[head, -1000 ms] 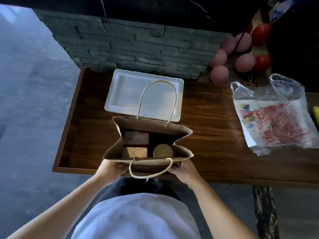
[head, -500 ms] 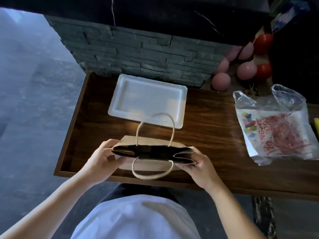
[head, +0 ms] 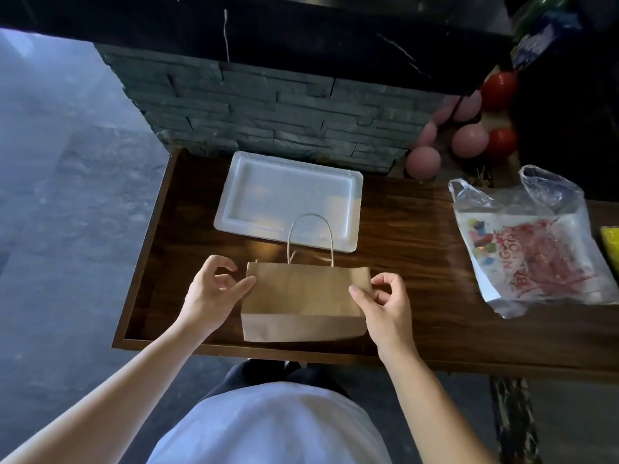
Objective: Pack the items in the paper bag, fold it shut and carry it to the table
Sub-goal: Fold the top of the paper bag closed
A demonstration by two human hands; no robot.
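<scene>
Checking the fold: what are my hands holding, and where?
Folded brown paper bag: right hand pinches its right edge; left hand touches its left edge, grip unclear.

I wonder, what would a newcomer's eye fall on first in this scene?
Most likely the brown paper bag, top folded over, at the near edge of the wooden counter, with the left hand and right hand at its upper corners, thumbs on the paper. Next come the white foam tray just behind it and the crinkled clear plastic bag with red print to the right.
</scene>
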